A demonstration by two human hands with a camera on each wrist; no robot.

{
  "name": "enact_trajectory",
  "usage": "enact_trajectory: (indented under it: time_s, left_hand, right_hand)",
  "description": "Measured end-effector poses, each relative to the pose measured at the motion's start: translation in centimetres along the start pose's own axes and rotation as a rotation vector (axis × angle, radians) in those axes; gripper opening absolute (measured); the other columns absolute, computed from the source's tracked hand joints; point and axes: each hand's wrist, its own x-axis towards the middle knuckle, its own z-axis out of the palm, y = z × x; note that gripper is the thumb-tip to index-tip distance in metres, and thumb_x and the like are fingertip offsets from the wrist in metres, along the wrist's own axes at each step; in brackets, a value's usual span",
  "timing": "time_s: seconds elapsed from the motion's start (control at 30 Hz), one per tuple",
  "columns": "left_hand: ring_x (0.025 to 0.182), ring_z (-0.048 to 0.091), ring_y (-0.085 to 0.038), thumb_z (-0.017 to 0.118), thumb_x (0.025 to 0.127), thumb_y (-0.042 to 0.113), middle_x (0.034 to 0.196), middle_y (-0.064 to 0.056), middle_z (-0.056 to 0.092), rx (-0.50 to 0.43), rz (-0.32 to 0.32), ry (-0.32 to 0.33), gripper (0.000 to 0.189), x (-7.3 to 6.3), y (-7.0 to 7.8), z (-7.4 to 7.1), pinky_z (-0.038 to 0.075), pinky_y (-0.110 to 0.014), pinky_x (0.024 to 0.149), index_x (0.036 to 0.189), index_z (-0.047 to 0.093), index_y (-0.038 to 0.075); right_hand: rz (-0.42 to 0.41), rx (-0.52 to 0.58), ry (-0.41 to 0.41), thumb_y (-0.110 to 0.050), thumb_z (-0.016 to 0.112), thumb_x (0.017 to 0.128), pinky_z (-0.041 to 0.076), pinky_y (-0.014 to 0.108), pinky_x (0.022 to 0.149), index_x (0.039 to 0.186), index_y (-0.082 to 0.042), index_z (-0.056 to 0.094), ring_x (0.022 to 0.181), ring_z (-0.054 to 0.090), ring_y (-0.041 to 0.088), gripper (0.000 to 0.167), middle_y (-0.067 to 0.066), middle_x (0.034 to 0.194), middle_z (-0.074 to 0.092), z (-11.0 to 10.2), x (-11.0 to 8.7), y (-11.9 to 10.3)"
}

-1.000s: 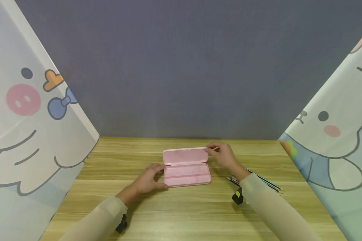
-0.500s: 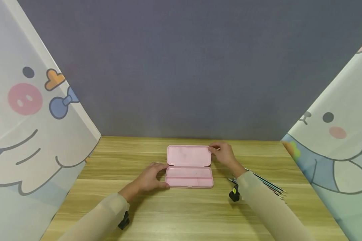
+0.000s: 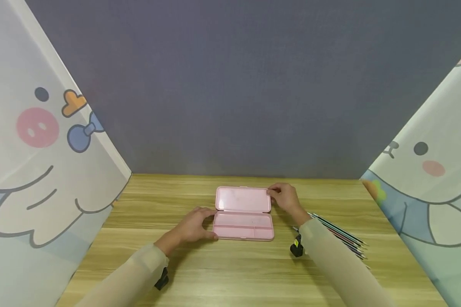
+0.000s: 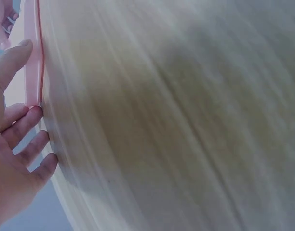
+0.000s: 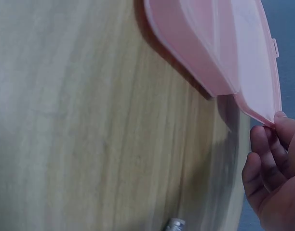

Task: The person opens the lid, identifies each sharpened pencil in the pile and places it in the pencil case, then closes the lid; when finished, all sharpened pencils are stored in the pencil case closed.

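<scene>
A pink plastic pencil case (image 3: 243, 232) lies unfolded on the wooden table, its divided base nearer me and its lid (image 3: 243, 199) tipped back on the far side. My left hand (image 3: 192, 225) holds the left end of the base, thumb at the front corner and fingers at the rear one. In the left wrist view the thumb (image 4: 15, 60) lies against the pink side wall. My right hand (image 3: 286, 198) pinches the lid's far right corner between thumb and fingers. The right wrist view shows that lid (image 5: 256, 62) raised off the table, with a small latch tab on its edge.
Several pencils (image 3: 339, 232) lie in a loose bundle on the table to the right, partly under my right forearm. A grey panel (image 3: 246, 94) rises behind the table (image 3: 230, 273). Cartoon-printed sheets (image 3: 23, 179) stand at both sides.
The lid has swung further back, away from me, with my right hand still pinching its corner. My left hand stays at the base's left end. The view has shifted slightly.
</scene>
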Motion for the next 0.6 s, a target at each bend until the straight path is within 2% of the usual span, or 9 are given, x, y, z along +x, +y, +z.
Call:
enact_trajectory:
  time_s: [0.1,0.23,0.37,0.6]
  left_hand:
    - [0.131,0.056,-0.032,0.093,0.071,0.043,0.139,-0.008,0.066,-0.02,-0.001,-0.004,0.084,0.3,0.3,-0.1,0.037,-0.052,0.119,0.141,0.061,0.009]
    - [0.129,0.056,-0.032,0.093,0.07,0.041,0.137,-0.006,0.067,-0.036,-0.006,-0.009,0.082,0.5,0.8,-0.3,0.044,-0.05,0.113,0.14,0.063,0.011]
    - [0.13,0.056,-0.034,0.094,0.07,0.039,0.137,-0.009,0.066,-0.035,-0.016,-0.012,0.082,0.4,1.1,-0.4,0.043,-0.051,0.114,0.14,0.063,0.009]
    - [0.128,0.057,-0.035,0.094,0.07,0.038,0.134,-0.011,0.068,-0.016,-0.012,-0.024,0.082,0.0,1.1,-0.4,0.045,-0.05,0.113,0.138,0.063,0.005]
  right_hand:
    - [-0.035,-0.013,0.012,-0.019,0.073,0.096,0.055,0.026,0.059,0.102,-0.005,0.079,0.069,0.072,0.022,0.015,0.01,0.088,0.076,-0.6,-0.1,-0.1]
    - [-0.067,-0.04,-0.017,-0.023,0.071,0.098,0.056,0.03,0.061,0.107,-0.008,0.078,0.077,0.073,0.026,0.018,0.01,0.093,0.077,-1.9,-0.7,-0.6]
    - [-0.098,-0.043,-0.061,-0.021,0.071,0.099,0.058,0.033,0.063,0.113,-0.004,0.076,0.08,0.073,0.029,0.023,0.01,0.095,0.077,-4.0,-1.8,-0.8]
    - [-0.168,-0.148,-0.127,-0.02,0.073,0.097,0.06,0.037,0.076,0.111,-0.005,0.077,0.088,0.07,0.019,0.021,0.007,0.102,0.076,-8.1,-4.4,0.3]
